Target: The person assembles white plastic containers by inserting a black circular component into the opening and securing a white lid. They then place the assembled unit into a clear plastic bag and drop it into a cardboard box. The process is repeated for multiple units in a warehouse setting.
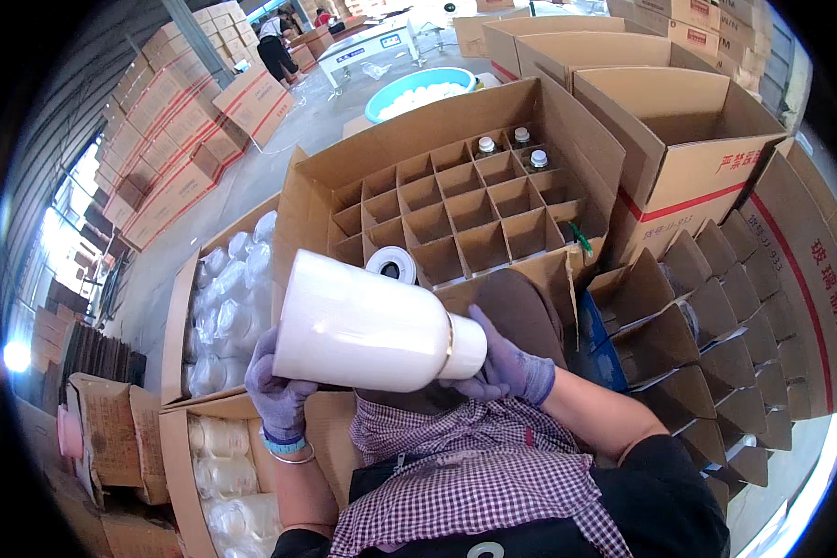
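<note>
One lavender-gloved left hand (281,395) grips the broad left end and one lavender-gloved right hand (511,365) the narrow right end of a glossy white cylindrical bottle (358,324), near centre, probably rigid, slippery and fragile, best supported at both ends.

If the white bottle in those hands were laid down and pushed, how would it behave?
The white bottle would probably roll, given its round body, perhaps curving since it narrows at one end. It is likely stiff: its outline shows no dent between the left hand and the right hand. Its shiny surface may be slippery, though both hands are gloved.
</note>
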`<state>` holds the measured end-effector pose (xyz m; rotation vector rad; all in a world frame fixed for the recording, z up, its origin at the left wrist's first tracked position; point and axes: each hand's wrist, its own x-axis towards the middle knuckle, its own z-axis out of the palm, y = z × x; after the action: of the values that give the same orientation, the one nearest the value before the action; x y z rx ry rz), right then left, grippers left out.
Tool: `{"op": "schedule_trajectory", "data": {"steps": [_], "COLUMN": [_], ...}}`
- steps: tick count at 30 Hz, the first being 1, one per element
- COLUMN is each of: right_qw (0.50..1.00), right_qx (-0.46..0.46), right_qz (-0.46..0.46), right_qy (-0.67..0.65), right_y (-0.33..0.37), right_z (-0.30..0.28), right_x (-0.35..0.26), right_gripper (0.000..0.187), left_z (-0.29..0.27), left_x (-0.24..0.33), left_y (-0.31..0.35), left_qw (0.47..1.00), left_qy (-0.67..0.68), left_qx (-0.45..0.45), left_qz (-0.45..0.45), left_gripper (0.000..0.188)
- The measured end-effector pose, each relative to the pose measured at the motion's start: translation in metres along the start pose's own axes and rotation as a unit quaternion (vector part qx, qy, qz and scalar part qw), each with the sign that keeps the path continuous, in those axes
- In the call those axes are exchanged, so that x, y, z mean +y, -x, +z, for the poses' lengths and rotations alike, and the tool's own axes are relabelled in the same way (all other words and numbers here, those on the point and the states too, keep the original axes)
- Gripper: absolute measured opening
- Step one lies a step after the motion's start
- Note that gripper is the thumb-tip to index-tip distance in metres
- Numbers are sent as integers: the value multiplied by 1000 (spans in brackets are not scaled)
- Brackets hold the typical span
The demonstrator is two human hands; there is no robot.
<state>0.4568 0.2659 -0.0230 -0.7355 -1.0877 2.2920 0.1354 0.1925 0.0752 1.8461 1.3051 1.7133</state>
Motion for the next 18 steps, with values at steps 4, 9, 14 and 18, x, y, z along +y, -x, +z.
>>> {"op": "schedule_trajectory", "data": {"steps": [4, 9, 14, 18], "right_qw": [916, 764, 747, 741], "right_qx": [197, 195, 126, 118], "right_qz": [-210, -465, -397, -415], "right_qy": [278, 402, 518, 514], "right_y": [-25, -9, -38, -50], "right_z": [-33, 11, 9, 7], "right_x": [30, -19, -16, -18], "right_gripper": [49, 59, 50, 47], "left_z": [2, 59, 93, 143], "left_x": [4, -31, -148, -266], "left_y": [-22, -27, -65, -60], "left_qw": [982, 906, 973, 829], "left_qy": [-30, -17, -42, -472], "left_qx": [-173, -422, -189, -234], "left_qz": [69, 27, -123, -187], "left_gripper": [52, 21, 41, 117]}}
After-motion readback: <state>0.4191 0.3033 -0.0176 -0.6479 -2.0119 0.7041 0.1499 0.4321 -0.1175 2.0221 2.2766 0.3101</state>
